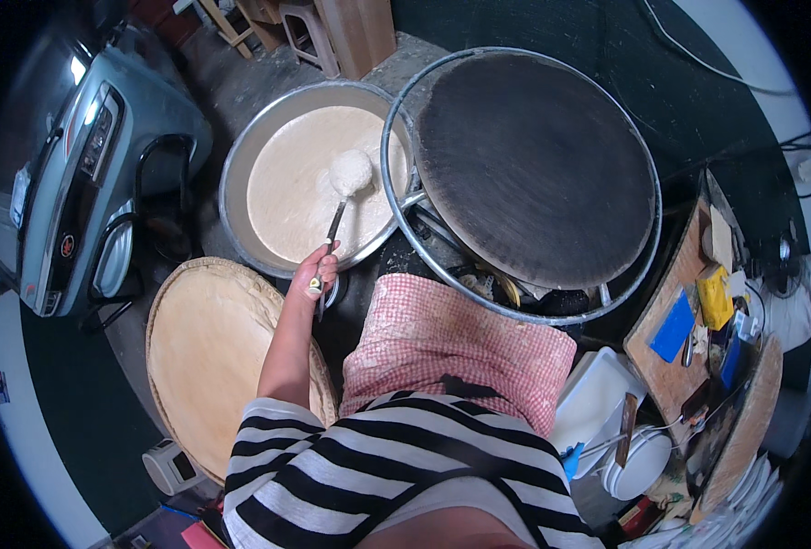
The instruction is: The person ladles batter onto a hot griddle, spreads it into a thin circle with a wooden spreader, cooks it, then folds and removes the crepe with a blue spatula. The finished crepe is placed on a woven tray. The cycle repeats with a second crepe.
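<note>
The dark round griddle [538,169], faint circular marks on its face, stands ahead and to the right inside a wide metal ring [386,151], whose left side overlaps the rim of the metal basin [236,188] in this view. Nearer and to the left lies a broad, tan, round sheet or stack of sheets [213,334] with a ragged edge. Inside the basin is a wide pool of pale batter [282,188], and over its right half sits the heaped bowl of the ladle [336,222]; whether it hangs fully clear of the surface is hard to tell. The left hand [316,271] holds the handle near its end, fingers [329,262] wrapped closed around it; the right hand is out of view. For a clean scoop, I would keep the bowl level, since a load this full would likely spill with any tilt, pause over the basin until drips slow, and steady the wrist, because gripping so far back probably makes the weight harder to control.
</note>
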Demonstrator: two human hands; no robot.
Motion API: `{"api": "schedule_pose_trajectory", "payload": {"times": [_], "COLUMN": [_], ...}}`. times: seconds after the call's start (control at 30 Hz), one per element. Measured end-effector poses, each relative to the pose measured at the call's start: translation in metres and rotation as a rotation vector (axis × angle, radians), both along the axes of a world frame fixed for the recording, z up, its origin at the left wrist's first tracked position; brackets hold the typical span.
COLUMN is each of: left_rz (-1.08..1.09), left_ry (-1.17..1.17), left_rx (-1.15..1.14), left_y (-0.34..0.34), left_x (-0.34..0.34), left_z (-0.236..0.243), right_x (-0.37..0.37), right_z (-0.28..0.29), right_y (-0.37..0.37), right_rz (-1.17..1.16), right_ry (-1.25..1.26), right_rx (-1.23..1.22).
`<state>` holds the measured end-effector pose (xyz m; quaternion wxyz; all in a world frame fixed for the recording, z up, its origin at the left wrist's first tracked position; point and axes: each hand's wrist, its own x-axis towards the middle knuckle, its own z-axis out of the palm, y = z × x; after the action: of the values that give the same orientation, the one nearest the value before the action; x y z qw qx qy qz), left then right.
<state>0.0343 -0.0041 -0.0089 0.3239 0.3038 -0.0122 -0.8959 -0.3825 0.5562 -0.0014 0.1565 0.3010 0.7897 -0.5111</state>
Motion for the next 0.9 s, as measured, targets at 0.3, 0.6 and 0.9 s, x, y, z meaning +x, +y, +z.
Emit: {"api": "schedule_pose_trajectory", "payload": {"times": [0.3,0.6,0.9], "left_rz": [0.010,0.059,0.016], "left_ry": [-0.007,-0.106,-0.257], "left_rx": [-0.005,0.050,-0.091], "left_y": [0.011,0.018,0.017], "left_x": [0.011,0.016,-0.007], "left_z": [0.042,0.066,0.140], "right_x": [0.008,0.009,-0.009], "right_z": [0.025,0.028,0.013], "right_y": [-0.046,-0.052,-0.055], "right_rz": [0.060,0.035,0.015], "right_ry": [-0.201,-0.280,-0.048], "right_rx": [-0.111,-0.515,-0.148]}}
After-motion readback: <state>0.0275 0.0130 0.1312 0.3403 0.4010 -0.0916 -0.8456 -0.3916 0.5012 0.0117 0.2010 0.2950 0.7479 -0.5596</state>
